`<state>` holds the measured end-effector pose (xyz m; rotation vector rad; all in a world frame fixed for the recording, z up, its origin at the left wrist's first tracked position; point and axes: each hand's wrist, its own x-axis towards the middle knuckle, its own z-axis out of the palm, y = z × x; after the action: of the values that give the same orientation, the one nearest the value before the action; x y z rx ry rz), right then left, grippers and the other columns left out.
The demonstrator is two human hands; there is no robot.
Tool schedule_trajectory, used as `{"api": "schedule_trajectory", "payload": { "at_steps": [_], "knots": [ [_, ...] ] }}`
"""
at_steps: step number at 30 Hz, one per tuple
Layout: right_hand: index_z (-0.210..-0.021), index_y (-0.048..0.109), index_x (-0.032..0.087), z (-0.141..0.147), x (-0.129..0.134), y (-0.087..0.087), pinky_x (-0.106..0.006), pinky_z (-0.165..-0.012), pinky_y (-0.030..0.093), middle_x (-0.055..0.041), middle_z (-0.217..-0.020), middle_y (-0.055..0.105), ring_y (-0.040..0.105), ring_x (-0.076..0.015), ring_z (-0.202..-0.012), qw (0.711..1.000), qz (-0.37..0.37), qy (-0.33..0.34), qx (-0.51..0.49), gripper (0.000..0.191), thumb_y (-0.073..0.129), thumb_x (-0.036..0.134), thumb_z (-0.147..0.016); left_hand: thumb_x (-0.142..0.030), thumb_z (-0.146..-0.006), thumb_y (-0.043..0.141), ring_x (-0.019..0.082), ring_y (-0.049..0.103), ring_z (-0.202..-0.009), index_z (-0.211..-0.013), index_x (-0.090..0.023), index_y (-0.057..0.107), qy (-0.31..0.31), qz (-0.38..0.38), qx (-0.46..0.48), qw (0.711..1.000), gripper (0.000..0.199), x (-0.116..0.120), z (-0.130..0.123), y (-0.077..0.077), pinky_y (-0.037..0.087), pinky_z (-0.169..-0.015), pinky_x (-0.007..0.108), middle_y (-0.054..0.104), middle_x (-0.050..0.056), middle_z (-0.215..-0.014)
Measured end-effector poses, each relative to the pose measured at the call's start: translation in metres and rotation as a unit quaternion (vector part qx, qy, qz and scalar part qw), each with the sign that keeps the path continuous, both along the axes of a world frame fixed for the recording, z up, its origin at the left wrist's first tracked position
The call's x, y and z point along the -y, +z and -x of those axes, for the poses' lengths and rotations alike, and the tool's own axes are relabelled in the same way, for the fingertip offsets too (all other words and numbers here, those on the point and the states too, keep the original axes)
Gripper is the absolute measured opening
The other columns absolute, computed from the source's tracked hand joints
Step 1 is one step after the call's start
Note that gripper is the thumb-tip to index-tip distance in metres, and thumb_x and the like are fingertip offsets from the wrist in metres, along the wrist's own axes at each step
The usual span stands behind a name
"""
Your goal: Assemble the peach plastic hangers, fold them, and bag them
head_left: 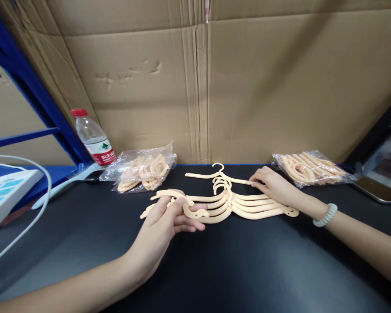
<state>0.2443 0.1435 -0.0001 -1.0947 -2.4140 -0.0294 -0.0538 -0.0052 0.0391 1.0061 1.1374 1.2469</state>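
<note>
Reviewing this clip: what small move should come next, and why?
Probably bring the right hand to the hanger in the left hand: it looks folded, while the other hangers lie spread, and the right hand is at the back hanger's tip.

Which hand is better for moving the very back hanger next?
Probably the right hand: it's at one end of the curved, beige plastic back hanger. The left hand holds a folded beige plastic hanger.
</note>
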Motion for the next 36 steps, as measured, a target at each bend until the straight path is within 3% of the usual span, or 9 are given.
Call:
{"api": "schedule_trajectory", "payload": {
  "at_steps": [7,13,19,25,30,36],
  "knots": [
    [-0.089,0.060,0.017,-0.004,0.010,0.013,-0.035,-0.066,0.050,-0.0084,-0.085,0.064,0.060,-0.0217,-0.073,0.999,-0.004,-0.028,-0.044,0.023,0.042,0.031,-0.095,-0.023,-0.073,0.081,0.012,0.066,-0.073,-0.092,-0.016,0.058,0.002,-0.063,-0.001,0.998,0.030,-0.004,0.010,0.007,0.052,-0.071,0.021,0.072,0.001,-0.080],
    [-0.088,0.061,0.021,-0.011,0.026,0.028,-0.030,-0.054,0.046,-0.0043,-0.074,0.066,0.060,-0.0197,-0.062,0.990,-0.024,-0.066,-0.119,0.026,0.045,0.041,-0.093,-0.028,-0.068,0.085,0.010,0.060,-0.071,-0.081,-0.014,0.064,0.028,-0.094,0.020,0.995,0.028,-0.014,0.020,0.007,0.049,-0.071,0.020,0.066,0.000,-0.077],
    [-0.094,0.066,0.021,-0.018,0.029,0.036,-0.030,-0.062,0.048,-0.0067,-0.088,0.070,0.063,-0.0202,-0.074,0.987,-0.073,-0.020,-0.145,0.019,0.052,0.035,-0.091,-0.033,-0.076,0.079,0.009,0.049,-0.067,-0.077,-0.015,0.062,0.013,-0.100,0.050,0.994,0.024,-0.019,0.024,0.008,0.043,-0.066,0.018,0.056,-0.002,-0.068],
    [-0.093,0.065,0.022,-0.021,0.027,0.030,-0.031,-0.067,0.048,-0.0048,-0.087,0.069,0.062,-0.0198,-0.076,0.984,-0.102,0.017,-0.147,0.011,0.056,0.029,-0.091,-0.026,-0.083,0.071,0.014,0.056,-0.082,-0.080,-0.017,0.060,-0.009,-0.092,0.084,0.992,0.014,-0.018,0.025,0.007,0.049,-0.079,0.027,0.061,0.001,-0.088],
    [-0.095,0.064,0.022,-0.019,0.029,0.030,-0.031,-0.068,0.047,-0.0042,-0.088,0.068,0.062,-0.0191,-0.077,0.982,-0.103,0.032,-0.156,0.008,0.057,0.026,-0.091,-0.019,-0.087,0.063,0.012,0.054,-0.075,-0.080,-0.017,0.057,-0.006,-0.086,0.085,0.993,0.010,-0.018,0.026,0.008,0.048,-0.061,0.021,0.061,0.002,-0.089],
    [-0.092,0.065,0.023,-0.013,0.036,0.033,-0.031,-0.070,0.048,-0.0040,-0.088,0.069,0.064,-0.0196,-0.078,0.976,-0.135,0.042,-0.164,0.008,0.057,0.023,-0.090,-0.016,-0.088,0.059,0.018,0.061,-0.082,-0.077,-0.016,0.055,-0.018,-0.065,0.072,0.995,0.012,-0.018,0.026,0.008,0.053,-0.062,0.026,0.067,0.007,-0.095]
  ]
}}
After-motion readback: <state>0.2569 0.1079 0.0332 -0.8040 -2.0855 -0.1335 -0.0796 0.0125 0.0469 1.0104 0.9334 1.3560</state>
